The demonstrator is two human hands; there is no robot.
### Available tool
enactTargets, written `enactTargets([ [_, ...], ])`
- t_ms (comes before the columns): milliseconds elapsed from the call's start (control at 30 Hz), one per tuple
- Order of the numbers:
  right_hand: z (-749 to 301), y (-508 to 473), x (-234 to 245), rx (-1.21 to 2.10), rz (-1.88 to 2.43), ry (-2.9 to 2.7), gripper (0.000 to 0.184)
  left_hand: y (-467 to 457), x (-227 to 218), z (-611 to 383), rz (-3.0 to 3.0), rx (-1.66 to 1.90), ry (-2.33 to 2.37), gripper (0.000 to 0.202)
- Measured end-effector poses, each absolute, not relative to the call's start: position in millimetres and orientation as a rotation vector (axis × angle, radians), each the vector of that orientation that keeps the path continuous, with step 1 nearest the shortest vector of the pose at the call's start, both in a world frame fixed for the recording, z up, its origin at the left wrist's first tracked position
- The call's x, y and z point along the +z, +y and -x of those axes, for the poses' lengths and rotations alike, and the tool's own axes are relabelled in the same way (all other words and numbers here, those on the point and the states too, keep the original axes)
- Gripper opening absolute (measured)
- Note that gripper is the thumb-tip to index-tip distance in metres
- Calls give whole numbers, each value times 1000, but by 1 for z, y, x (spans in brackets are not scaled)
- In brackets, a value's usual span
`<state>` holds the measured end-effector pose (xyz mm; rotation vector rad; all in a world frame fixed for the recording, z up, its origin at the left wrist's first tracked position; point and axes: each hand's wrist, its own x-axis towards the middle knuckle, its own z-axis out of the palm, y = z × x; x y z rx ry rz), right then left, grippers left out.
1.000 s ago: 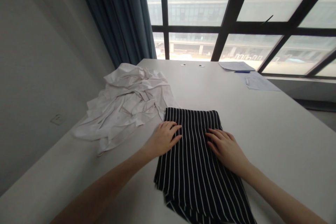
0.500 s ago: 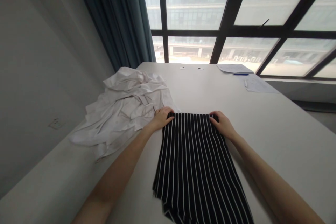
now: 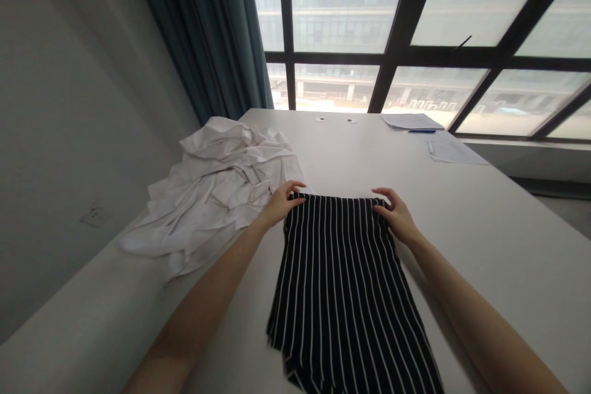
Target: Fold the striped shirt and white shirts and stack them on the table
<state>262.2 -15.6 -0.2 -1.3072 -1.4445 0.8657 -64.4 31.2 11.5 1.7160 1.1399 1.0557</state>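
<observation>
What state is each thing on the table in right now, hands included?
striped cloth, lying flat on the table, layered at the near end
left hand, curled at the cloth's far left corner, grip unclear
right hand, curled at the cloth's far right corner, grip unclear
white cloth, crumpled in a heap
papers, lying flat
pen, lying flat among the papers

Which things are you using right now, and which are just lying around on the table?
Being used:
black cloth with white stripes
left hand
right hand

Just lying around:
crumpled white cloth
papers
blue pen
</observation>
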Motion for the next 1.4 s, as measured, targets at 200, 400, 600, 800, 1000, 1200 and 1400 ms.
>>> enactTargets([
  [200,-268,-15,3,1188,1172,-1246,64,31,11,66,-1484,1034,1143,41],
  [400,-271,-20,11,1477,1188,-1183,64,31,10,66,-1559,987,1157,27],
  [600,-272,-21,10,1464,1169,-1146,63,30,13,64,-1689,997,1194,19],
  [800,-269,-15,0,1022,1346,-1376,49,34,6,62,-1756,1050,1283,25],
  [1000,-259,-12,3,308,1445,-1676,35,23,20,56,-2273,1028,1506,32],
  [1200,-223,-32,11,267,1374,-1969,30,-9,34,22,-2652,667,1245,17],
  [1400,-198,-51,-19,-23,1596,-2237,41,-20,0,16,-2789,322,1268,46],
])
